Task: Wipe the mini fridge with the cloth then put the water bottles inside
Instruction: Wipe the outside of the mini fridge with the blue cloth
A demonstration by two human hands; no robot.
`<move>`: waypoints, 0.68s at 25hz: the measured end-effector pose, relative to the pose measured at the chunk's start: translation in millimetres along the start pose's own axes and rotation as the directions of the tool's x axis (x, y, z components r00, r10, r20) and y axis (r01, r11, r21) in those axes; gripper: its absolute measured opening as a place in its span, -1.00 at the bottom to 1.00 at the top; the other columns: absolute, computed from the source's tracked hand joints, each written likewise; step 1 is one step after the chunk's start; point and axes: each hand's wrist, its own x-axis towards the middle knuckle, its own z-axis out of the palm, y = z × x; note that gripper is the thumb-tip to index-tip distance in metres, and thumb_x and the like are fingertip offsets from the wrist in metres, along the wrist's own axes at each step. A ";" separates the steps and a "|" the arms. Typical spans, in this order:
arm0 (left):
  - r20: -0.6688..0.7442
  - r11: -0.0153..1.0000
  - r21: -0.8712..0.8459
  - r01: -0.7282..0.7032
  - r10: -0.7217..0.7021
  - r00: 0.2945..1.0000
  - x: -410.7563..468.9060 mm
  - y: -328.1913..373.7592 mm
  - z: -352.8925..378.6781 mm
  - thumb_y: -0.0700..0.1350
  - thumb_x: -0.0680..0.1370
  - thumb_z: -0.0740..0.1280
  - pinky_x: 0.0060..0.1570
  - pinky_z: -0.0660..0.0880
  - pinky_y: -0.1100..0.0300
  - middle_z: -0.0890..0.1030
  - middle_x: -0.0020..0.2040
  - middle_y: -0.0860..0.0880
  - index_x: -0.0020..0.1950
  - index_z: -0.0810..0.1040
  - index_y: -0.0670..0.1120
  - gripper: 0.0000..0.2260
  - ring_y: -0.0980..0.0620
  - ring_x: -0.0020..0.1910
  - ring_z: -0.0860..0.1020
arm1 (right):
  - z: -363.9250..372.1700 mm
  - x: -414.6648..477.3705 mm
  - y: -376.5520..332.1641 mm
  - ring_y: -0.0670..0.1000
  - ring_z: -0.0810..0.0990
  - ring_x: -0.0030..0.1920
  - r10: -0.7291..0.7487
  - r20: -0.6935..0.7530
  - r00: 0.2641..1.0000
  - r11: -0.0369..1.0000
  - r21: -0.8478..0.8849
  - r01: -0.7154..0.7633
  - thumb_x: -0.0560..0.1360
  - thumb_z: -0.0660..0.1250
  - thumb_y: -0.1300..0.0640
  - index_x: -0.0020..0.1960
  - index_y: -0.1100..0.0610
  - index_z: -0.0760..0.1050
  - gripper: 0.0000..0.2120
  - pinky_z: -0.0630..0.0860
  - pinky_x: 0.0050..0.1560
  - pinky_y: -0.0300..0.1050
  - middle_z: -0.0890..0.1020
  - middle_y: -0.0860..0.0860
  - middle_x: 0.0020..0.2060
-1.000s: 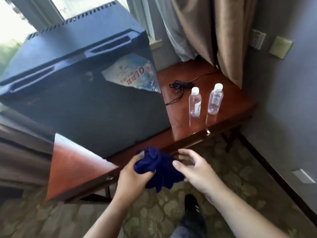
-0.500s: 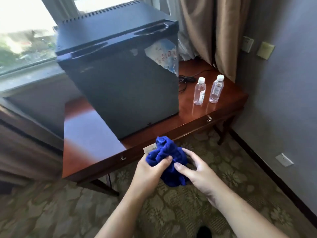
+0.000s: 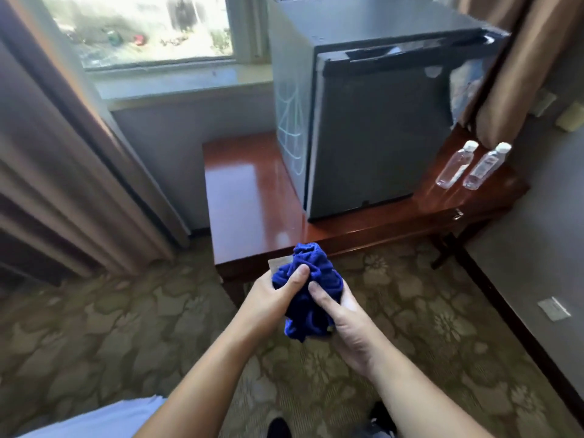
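Head view: both hands are closed on a bunched blue cloth point(image 3: 305, 289), held in the air over the patterned carpet point(image 3: 94, 327). The left hand point(image 3: 273, 295) has its grip wrapped round the cloth's left side, thumb pressed into the folds near the top. The right hand point(image 3: 343, 324) has its grip closed on the right and underside, its thumb lying across the front; a loose end of cloth hangs below between the two palms.

Just beyond the grip is the front edge of a glossy reddish wooden bench point(image 3: 246, 197). Farther off and to the right of the grip stands the mini fridge point(image 3: 373, 134), dark, door shut, resting on the bench. Right of the fridge, well apart from the grip, two clear water bottles point(image 3: 467, 165) with white caps stand side by side near the bench's right end, close together; whether they touch cannot be told. Brown curtains point(image 3: 47, 159) hang on the left, beside a bright window point(image 3: 142, 26)
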 end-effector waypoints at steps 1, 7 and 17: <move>0.006 1.000 -0.001 0.007 -0.007 1.000 -2.8 3.2 -14.6 0.25 0.48 0.34 -0.12 0.58 0.30 0.78 -0.03 0.03 0.13 0.67 -0.06 -0.56 0.14 -0.04 0.73 | 13.1 5.4 3.5 0.18 0.68 0.23 -0.035 -0.003 0.999 0.999 0.005 0.035 0.39 0.58 -0.09 0.44 -0.05 0.40 -0.32 0.55 0.26 0.34 0.69 0.07 0.25; -0.007 0.999 0.011 -0.046 0.046 0.999 6.7 14.5 -64.3 0.15 0.59 0.30 -0.17 0.53 0.35 0.76 -0.15 0.13 0.00 0.67 -0.02 -0.72 0.24 -0.15 0.69 | 63.8 49.6 3.1 0.22 0.68 0.22 -0.158 -0.069 0.985 0.987 0.014 0.160 0.32 0.62 0.03 0.38 0.06 0.48 -0.33 0.53 0.28 0.37 0.70 0.17 0.20; 0.130 0.950 -0.071 0.305 -0.295 0.947 155.7 27.9 -88.0 0.12 0.67 0.25 0.25 0.58 -0.11 0.71 0.23 -0.12 0.36 0.59 -0.04 -0.63 -0.13 0.22 0.68 | 53.6 188.1 -22.5 0.23 0.72 0.14 -0.139 -0.216 0.966 0.965 0.188 0.181 0.35 0.58 0.15 0.25 0.18 0.60 -0.52 0.65 0.11 0.07 0.74 0.20 0.11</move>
